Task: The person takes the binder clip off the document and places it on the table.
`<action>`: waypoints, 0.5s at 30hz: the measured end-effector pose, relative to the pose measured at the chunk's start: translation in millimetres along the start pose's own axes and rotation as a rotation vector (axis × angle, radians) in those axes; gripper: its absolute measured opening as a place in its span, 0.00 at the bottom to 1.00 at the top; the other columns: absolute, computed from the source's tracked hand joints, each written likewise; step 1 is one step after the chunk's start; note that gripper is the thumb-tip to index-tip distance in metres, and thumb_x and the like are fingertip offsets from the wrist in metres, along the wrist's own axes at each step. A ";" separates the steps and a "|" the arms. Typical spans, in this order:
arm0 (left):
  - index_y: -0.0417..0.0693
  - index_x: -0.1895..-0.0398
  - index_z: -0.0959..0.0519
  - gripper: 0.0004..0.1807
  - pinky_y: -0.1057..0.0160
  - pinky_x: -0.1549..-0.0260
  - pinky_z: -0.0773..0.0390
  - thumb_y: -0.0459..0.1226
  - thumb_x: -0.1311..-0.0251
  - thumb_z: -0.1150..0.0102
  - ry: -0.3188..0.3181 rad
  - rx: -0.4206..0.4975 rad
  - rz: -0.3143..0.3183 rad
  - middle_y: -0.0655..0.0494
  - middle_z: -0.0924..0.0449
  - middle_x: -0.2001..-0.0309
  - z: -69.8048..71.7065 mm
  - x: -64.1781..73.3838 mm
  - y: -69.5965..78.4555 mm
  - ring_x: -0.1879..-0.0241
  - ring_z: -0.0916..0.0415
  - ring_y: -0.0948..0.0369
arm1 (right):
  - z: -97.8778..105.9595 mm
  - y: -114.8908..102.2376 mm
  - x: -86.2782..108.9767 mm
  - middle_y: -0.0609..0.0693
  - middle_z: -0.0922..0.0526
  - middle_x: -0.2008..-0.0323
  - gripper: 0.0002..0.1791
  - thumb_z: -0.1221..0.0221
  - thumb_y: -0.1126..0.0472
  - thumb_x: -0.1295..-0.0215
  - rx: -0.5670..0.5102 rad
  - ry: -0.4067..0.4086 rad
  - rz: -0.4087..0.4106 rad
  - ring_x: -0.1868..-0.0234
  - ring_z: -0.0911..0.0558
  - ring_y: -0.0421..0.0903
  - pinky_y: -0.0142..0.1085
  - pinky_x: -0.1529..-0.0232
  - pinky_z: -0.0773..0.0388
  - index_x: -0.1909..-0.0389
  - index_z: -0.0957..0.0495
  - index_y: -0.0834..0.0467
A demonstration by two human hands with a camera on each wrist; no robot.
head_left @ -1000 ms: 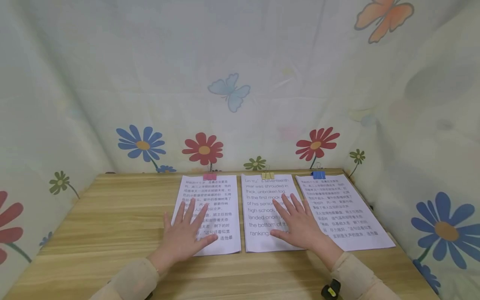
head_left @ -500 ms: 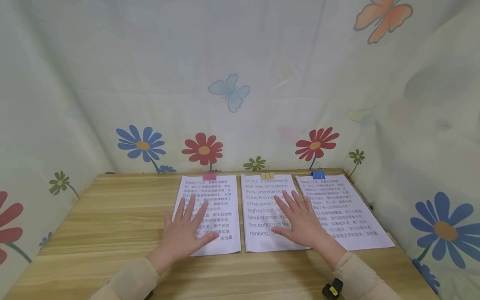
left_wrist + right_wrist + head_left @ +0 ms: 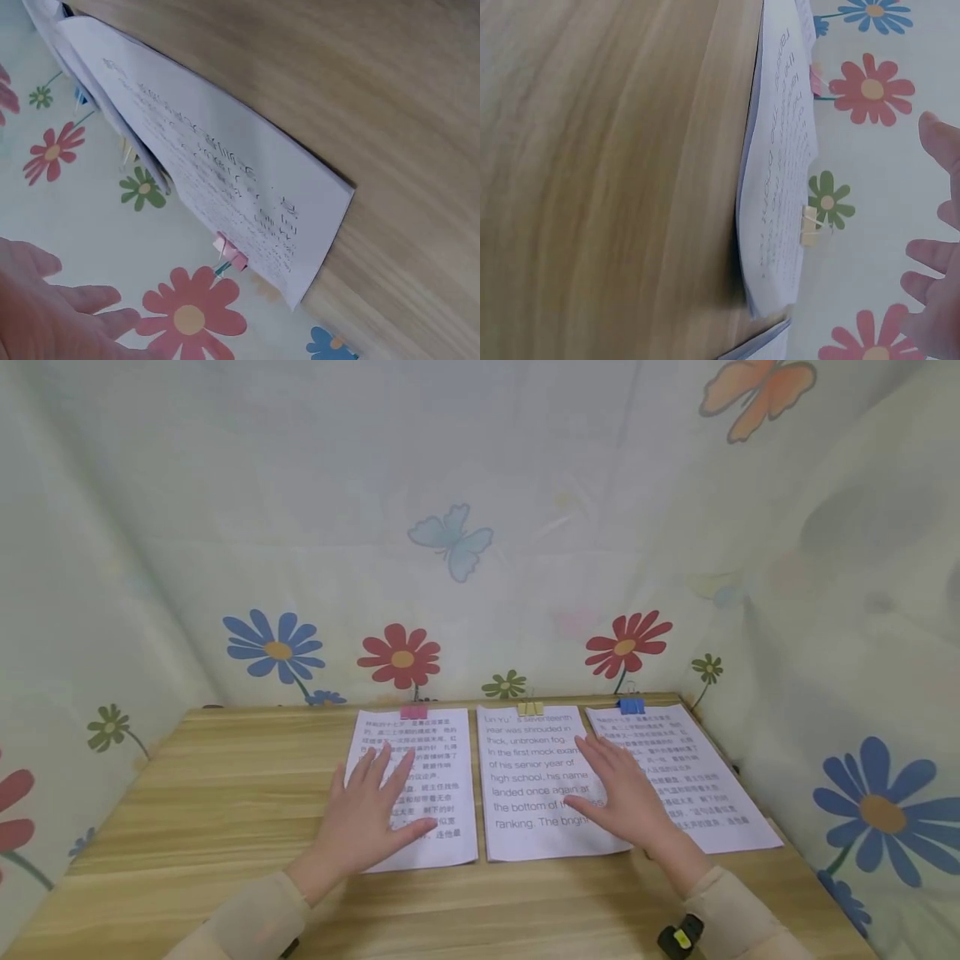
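Observation:
Three stacks of printed paper lie side by side on a wooden table. A pink binder clip (image 3: 413, 712) holds the top of the left stack (image 3: 450, 852), a yellow binder clip (image 3: 530, 708) the middle stack (image 3: 525, 785), and a blue binder clip (image 3: 631, 706) the right stack (image 3: 705, 777). Over the left stack my left hand (image 3: 356, 822) hovers, palm down and fingers spread; the left wrist view shows it apart from the paper (image 3: 225, 142). My right hand (image 3: 630, 802) hovers with extended fingers, covering parts of the middle and right stacks. Neither hand holds anything.
Bare wood of the table (image 3: 225, 793) extends left of the stacks and in front of them. A fabric backdrop (image 3: 300, 527) printed with flowers and butterflies encloses the back and both sides. A black wrist strap (image 3: 681, 937) shows beneath the right sleeve.
My right hand has moved right, uncovering more of the middle stack's text. The left hand stays nearly in place. The head view has shifted slightly; the stacks lie as before.

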State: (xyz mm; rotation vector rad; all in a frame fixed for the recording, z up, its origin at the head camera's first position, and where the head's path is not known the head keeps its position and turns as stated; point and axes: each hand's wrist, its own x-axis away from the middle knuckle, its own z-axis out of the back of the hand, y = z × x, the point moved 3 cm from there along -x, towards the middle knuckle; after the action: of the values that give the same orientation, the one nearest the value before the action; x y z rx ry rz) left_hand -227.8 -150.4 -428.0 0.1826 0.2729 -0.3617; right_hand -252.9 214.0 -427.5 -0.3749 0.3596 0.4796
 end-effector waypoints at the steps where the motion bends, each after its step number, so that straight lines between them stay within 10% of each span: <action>1: 0.52 0.23 0.41 0.55 0.27 0.36 0.55 0.74 0.47 0.50 0.001 0.004 -0.006 0.39 0.43 0.26 0.3 0.0 0.2 0.28 0.49 0.38 | 0.3 2.0 1.0 0.62 0.33 0.31 0.48 0.30 0.45 0.44 -0.010 0.003 -0.009 0.30 0.38 0.64 0.63 0.33 0.44 0.27 0.39 0.61; 15: 0.47 0.27 0.34 0.51 0.36 0.35 0.42 0.71 0.45 0.46 0.055 0.079 -0.068 0.44 0.30 0.33 -9.6 1.7 2.9 0.34 0.35 0.45 | 4.1 29.4 18.5 0.63 0.30 0.34 0.45 0.28 0.49 0.44 -0.028 0.033 -0.098 0.34 0.33 0.64 0.62 0.36 0.38 0.29 0.35 0.62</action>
State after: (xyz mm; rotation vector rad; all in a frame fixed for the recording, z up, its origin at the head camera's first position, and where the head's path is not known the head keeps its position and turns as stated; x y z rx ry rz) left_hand -227.4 -146.2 -437.1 0.2614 0.3203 -0.4355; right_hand -251.4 246.9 -439.3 -0.4261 0.3646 0.3832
